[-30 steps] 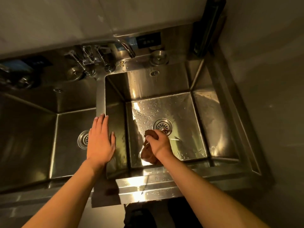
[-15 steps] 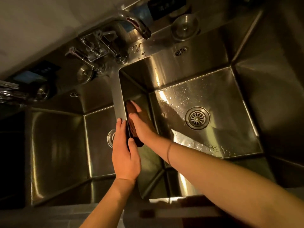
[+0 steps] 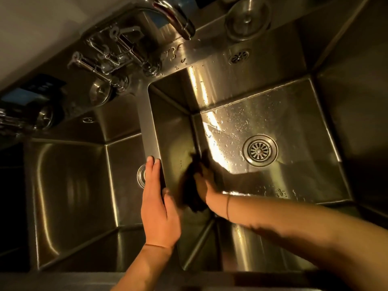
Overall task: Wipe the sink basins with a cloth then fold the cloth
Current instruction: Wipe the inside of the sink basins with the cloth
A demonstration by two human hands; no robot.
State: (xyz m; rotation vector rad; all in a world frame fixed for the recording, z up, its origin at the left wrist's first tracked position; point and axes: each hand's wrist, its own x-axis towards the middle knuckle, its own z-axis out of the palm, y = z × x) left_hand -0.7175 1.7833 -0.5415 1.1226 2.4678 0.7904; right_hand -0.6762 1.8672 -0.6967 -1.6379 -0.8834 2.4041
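Wiping right basin: right hand (image 3: 204,186), fingers gripping cloth (image 3: 192,183), beside divider (image 3: 150,127); left hand (image 3: 158,198) flat, fingers together. Next: the floor.

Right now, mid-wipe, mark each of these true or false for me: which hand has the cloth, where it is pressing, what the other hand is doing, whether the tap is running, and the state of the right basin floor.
1. The right hand holds the dark cloth. True.
2. The cloth is pressed on the right basin's drain strainer. False: it is against that basin's left wall, clear of the strainer.
3. The left hand rests on the divider between the basins. True.
4. A stream of water runs from the faucet spout. False: no stream shows.
5. The right basin floor is dry. False: droplets cover it.
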